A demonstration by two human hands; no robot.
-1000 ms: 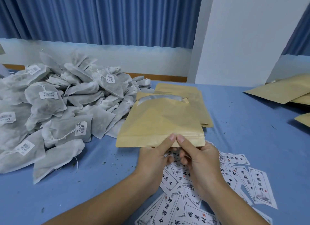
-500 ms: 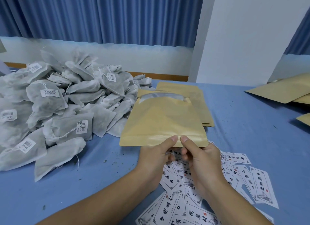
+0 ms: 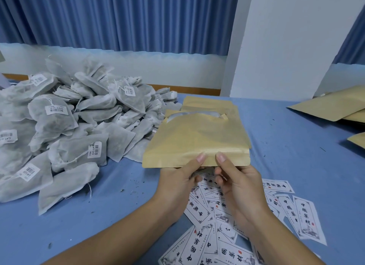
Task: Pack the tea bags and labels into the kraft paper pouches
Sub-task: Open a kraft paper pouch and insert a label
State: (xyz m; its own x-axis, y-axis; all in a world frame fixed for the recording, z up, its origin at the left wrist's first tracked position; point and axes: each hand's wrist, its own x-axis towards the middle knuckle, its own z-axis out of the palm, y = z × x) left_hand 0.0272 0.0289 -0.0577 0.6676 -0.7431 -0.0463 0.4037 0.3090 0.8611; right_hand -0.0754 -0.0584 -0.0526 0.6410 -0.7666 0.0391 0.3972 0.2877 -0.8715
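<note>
Now both hands, left hand (image 3: 178, 178) and right hand (image 3: 240, 180), pinch kraft pouch (image 3: 197, 140)

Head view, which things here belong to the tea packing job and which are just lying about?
Job: held pouch, pinched by left hand and right hand; tea bags; labels; spare pouches.
Lying about: tea crumbs; curtain; pillar.

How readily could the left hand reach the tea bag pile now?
Probably not yet: the left hand pinches the kraft pouch, as does the right hand. Otherwise nothing stands between it and the tea bag pile.
</note>
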